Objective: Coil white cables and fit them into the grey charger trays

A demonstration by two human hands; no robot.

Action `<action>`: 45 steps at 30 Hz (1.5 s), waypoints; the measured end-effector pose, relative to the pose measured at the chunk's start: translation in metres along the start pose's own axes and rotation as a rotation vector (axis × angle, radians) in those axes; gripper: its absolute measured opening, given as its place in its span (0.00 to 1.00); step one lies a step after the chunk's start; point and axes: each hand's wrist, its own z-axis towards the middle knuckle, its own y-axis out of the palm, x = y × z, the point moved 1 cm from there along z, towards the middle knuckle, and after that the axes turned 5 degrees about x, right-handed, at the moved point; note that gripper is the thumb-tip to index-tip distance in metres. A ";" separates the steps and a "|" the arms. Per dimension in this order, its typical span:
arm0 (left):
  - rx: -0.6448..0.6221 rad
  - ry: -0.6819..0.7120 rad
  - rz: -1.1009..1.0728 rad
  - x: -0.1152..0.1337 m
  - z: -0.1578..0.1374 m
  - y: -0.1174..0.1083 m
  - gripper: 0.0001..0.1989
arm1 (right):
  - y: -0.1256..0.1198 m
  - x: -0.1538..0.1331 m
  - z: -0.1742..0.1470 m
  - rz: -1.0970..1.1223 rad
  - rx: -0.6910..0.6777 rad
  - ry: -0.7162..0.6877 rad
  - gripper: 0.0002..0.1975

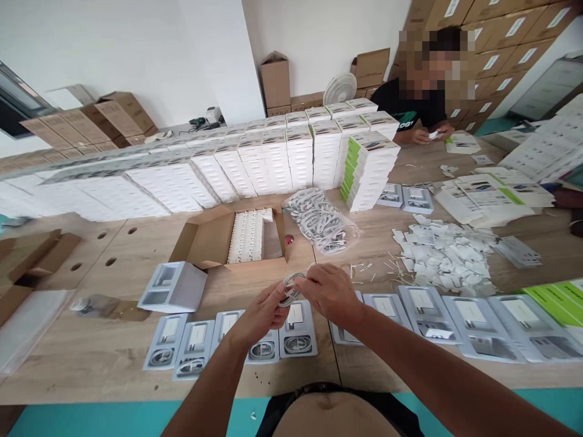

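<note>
A coiled white charging cable (291, 290) is held between my two hands above the row of trays. My left hand (268, 308) grips the coil's left side. The fingers of my right hand (330, 291) are closed on its upper right part. Below lies a grey plastic tray (311, 325) with a white charger block above and a coiled cable below. More such trays (157, 340) to the left hold chargers and coils. In trays (428, 300) to the right, chargers sit above lower compartments without a coil. Beyond my hands rests a clear bag of cables (321, 218).
An open carton (204, 240) holds rows of white pieces. Stacked empty trays (175, 288) and a plastic bottle (98, 305) stand left. White boxes (273, 161) form a wall behind. Right lies a heap of white scraps (446, 255); a co-worker (421, 115) sits beyond.
</note>
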 end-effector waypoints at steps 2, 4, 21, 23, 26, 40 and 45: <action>-0.004 0.031 0.035 0.000 0.001 0.002 0.18 | -0.001 0.009 0.001 0.050 0.083 0.060 0.10; -0.001 0.094 0.129 0.000 0.002 0.003 0.18 | -0.004 0.020 0.004 0.137 0.103 0.157 0.18; 0.302 0.260 0.403 -0.011 0.001 0.012 0.13 | -0.018 0.021 -0.015 0.470 -0.284 0.357 0.11; 0.289 0.258 0.358 -0.013 0.002 0.015 0.11 | -0.016 0.019 -0.015 0.358 -0.265 0.387 0.08; 0.240 0.265 0.236 -0.015 0.007 0.020 0.11 | -0.010 0.015 -0.014 0.134 -0.281 0.359 0.07; 0.573 0.356 0.526 -0.039 0.019 0.014 0.15 | 0.031 -0.001 -0.020 0.706 -0.139 0.908 0.07; 0.562 0.379 0.409 -0.041 0.019 0.019 0.14 | 0.049 -0.008 -0.029 1.046 -0.027 1.053 0.09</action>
